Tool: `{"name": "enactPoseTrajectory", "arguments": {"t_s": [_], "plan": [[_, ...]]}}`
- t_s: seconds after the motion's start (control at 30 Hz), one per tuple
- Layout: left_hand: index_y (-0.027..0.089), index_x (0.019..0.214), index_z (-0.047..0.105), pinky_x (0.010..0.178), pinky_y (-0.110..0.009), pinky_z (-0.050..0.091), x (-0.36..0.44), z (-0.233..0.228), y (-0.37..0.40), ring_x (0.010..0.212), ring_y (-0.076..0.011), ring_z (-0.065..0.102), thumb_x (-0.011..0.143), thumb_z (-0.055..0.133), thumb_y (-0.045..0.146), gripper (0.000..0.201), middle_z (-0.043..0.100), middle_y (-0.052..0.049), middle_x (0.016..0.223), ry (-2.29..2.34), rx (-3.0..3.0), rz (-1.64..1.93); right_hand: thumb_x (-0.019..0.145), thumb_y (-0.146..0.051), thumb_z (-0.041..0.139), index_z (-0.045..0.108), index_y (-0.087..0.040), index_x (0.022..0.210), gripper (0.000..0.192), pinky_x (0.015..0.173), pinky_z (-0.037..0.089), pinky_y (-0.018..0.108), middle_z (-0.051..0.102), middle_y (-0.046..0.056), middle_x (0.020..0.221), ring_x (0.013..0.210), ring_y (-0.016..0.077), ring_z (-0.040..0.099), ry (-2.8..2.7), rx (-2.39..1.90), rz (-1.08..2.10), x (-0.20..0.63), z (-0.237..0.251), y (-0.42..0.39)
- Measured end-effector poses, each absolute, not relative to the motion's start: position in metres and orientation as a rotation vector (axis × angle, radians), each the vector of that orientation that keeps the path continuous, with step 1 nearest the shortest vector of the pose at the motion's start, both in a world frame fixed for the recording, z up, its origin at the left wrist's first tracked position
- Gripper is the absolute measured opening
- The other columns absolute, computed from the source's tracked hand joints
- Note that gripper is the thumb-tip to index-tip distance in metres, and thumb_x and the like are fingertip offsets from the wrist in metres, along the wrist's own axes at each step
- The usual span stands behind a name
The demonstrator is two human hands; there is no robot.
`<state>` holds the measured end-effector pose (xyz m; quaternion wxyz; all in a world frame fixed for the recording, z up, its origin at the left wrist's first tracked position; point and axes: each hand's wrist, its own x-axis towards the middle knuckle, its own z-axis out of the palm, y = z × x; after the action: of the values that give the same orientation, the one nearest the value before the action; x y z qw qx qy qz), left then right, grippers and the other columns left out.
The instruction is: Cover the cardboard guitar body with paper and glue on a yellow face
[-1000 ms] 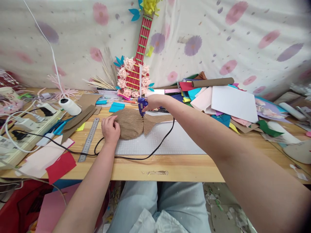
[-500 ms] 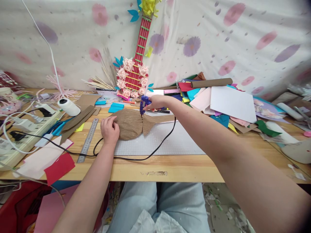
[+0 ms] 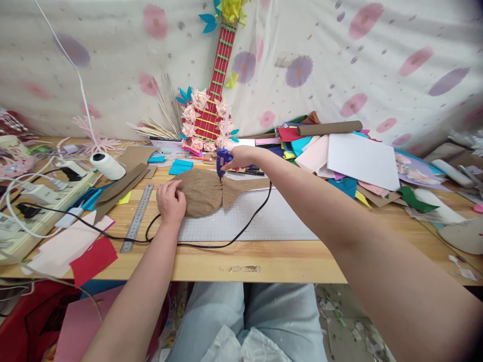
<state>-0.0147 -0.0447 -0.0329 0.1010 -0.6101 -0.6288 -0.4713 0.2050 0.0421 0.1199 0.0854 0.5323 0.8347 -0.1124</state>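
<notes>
A brown crepe-paper-covered shape [image 3: 199, 193], rounded at the left with a flap and a narrow strip to the right, lies on a pale cutting mat [image 3: 271, 216]. At its left edge, my left hand [image 3: 171, 201] is closed on the rim with bent fingers. My right hand [image 3: 237, 157] grips a blue glue gun [image 3: 222, 162] from the right. The gun points down, its nozzle at the far end of the seam between round part and flap. A white glue stick [image 3: 225, 125] rises from its back. Its black cord [image 3: 241, 234] loops across the mat.
A metal ruler [image 3: 138, 216] lies left of the mat, near a power strip [image 3: 45, 213] and a thread spool [image 3: 108, 166]. Behind stands a red paper guitar [image 3: 215, 90] with pink flowers. Paper sheets [image 3: 360, 161] pile up at the right. Red paper [image 3: 93, 261] overhangs the front edge.
My right hand and the glue gun have shifted very slightly away from me along the seam, and the glue stick shows more upright. My left hand stays on the brown shape.
</notes>
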Motion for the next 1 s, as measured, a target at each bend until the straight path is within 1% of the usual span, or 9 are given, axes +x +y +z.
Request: {"name": "enactPoseTrajectory", "arguments": {"t_s": [0.13,0.37,0.6,0.8,1.0], "plan": [[0.018,0.097,0.063,0.097,-0.041,0.034,-0.015,-0.033,-0.045,0.1,-0.023,0.053,0.073,0.044,0.009,0.032,0.063,-0.01,0.1,-1.852,-1.813,-1.403,0.07,-0.059,0.061,0.063,-0.014,0.093,0.051,0.06,0.041,0.027,0.063,0.007,0.073,0.068,0.0184,0.059,2.485,1.574,-0.276,0.201,0.122,0.04],[0.017,0.097,0.063,0.1,-0.042,0.031,-0.015,-0.034,-0.044,0.1,-0.0228,0.053,0.073,0.044,0.008,0.032,0.062,-0.01,0.1,-1.849,-1.824,-1.411,0.071,-0.057,0.061,0.063,-0.013,0.093,0.049,0.058,0.042,0.027,0.062,0.006,0.071,0.064,0.0173,0.059,2.447,1.574,-0.313,0.199,0.125,0.036],[0.018,0.096,0.064,0.099,-0.041,0.032,-0.015,-0.035,-0.044,0.099,-0.0225,0.054,0.073,0.043,0.009,0.032,0.063,-0.009,0.098,-1.836,-1.807,-1.389,0.071,-0.06,0.059,0.064,-0.014,0.087,0.049,0.057,0.042,0.026,0.062,0.006,0.07,0.061,0.0157,0.058,2.445,1.613,-0.383,0.209,0.119,0.04],[0.019,0.096,0.064,0.1,-0.043,0.031,-0.016,-0.035,-0.044,0.1,-0.0232,0.053,0.071,0.044,0.009,0.033,0.062,-0.009,0.099,-1.843,-1.834,-1.409,0.073,-0.06,0.056,0.063,-0.015,0.075,0.045,0.057,0.041,0.025,0.06,0.006,0.067,0.061,0.0148,0.057,2.503,1.65,-0.417,0.221,0.111,0.04],[0.018,0.097,0.064,0.098,-0.043,0.033,-0.015,-0.033,-0.044,0.1,-0.0238,0.053,0.071,0.044,0.008,0.034,0.062,-0.01,0.099,-1.836,-1.83,-1.395,0.077,-0.057,0.055,0.059,-0.017,0.083,0.041,0.052,0.04,0.023,0.059,0.003,0.065,0.053,0.0112,0.053,2.549,1.706,-0.617,0.23,0.102,0.032]]}}
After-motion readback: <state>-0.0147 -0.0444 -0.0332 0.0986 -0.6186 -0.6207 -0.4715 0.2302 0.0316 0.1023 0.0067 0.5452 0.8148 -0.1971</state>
